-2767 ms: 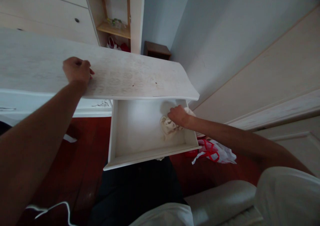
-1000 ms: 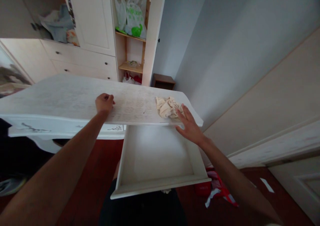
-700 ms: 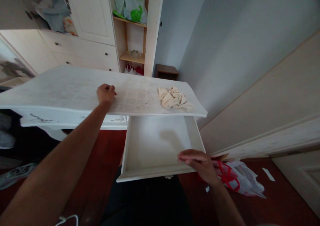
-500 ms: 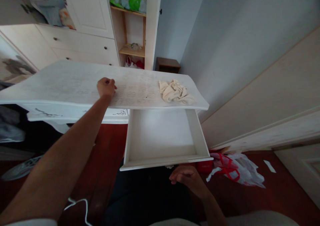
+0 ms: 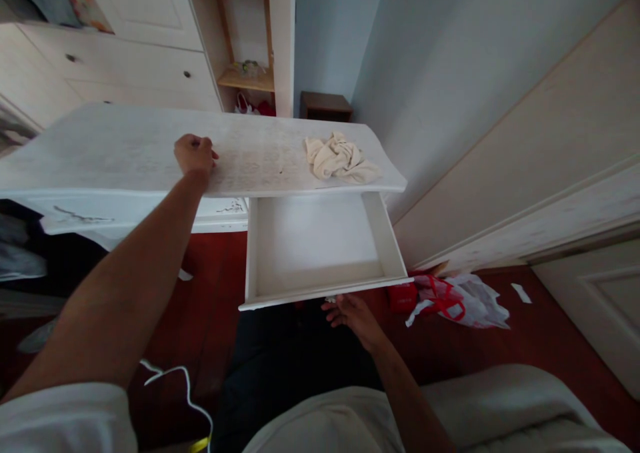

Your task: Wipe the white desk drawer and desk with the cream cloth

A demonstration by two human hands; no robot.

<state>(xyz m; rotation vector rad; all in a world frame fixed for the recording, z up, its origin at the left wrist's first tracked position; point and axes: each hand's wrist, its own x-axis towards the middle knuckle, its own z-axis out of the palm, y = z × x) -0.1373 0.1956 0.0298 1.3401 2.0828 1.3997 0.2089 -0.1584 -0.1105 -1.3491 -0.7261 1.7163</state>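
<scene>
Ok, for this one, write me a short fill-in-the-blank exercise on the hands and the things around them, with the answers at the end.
1. Seen by the person, the crumpled cloth lies on the desktop to the ____ of the left hand.
2. The right hand is at the ____ of the open drawer.
3. The white plastic bag lies on the ____.
4. The curling cable is ____ in colour.

Missing words: right; front; floor; white.
</scene>
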